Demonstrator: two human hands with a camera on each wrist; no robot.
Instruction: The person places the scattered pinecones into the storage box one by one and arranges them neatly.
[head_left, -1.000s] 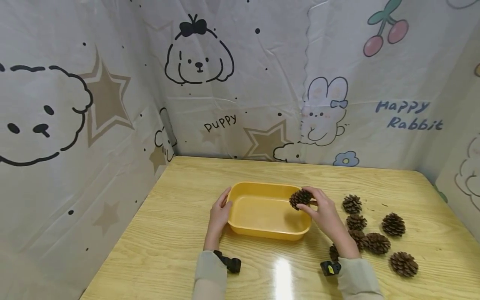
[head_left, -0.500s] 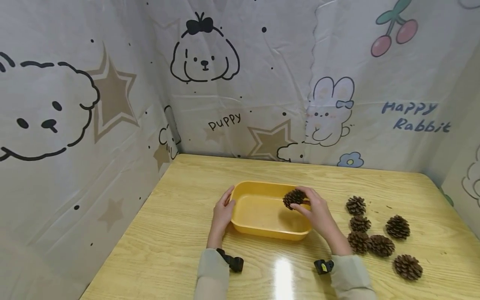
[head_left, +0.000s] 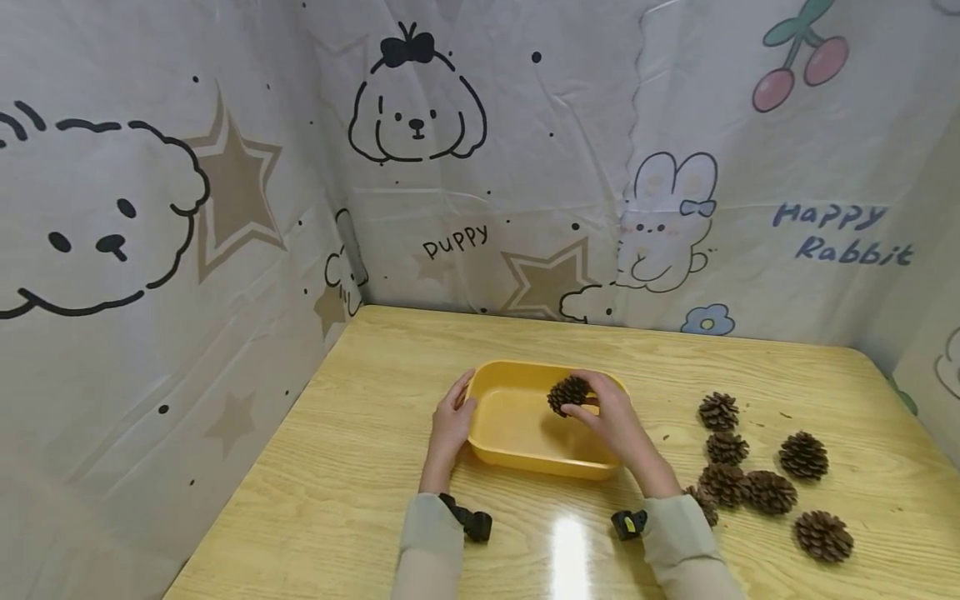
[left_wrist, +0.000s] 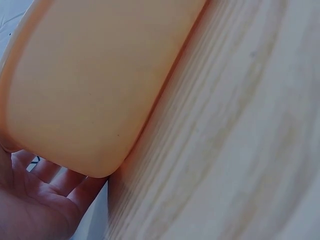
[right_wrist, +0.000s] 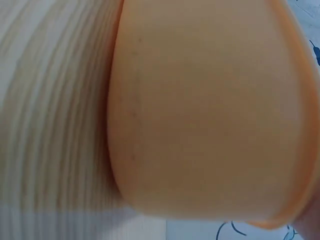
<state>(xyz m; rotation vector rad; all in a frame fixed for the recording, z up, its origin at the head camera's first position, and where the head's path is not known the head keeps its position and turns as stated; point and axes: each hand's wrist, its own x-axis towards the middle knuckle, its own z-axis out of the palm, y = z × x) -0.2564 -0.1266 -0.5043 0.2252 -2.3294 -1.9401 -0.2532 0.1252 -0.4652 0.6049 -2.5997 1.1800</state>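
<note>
A yellow rectangular plastic tub (head_left: 540,462) sits on the wooden table. At its left end my left hand (head_left: 450,429) holds the rim, thumb on top and fingers along the outside. The left wrist view shows those fingers (left_wrist: 55,187) against the end wall of the tub (left_wrist: 100,90). My right hand (head_left: 618,425) reaches over the right end and pinches a brown pine cone (head_left: 567,395) between thumb and fingers, above the tub's inside. In the right wrist view the tub's outer wall (right_wrist: 200,115) fills most of the picture, hiding the cone and nearly all of the hand.
Several pine cones lie on the right of the table, among them a far one (head_left: 718,412), a right one (head_left: 803,456) and a near one (head_left: 823,537). One cone (head_left: 703,504) is partly behind my right sleeve. Printed cloth walls (head_left: 525,167) enclose the table.
My right hand has carried the pine cone leftward, from the tub's right end further over its inside. My left hand keeps its hold on the rim. The head view has turned slightly left.
</note>
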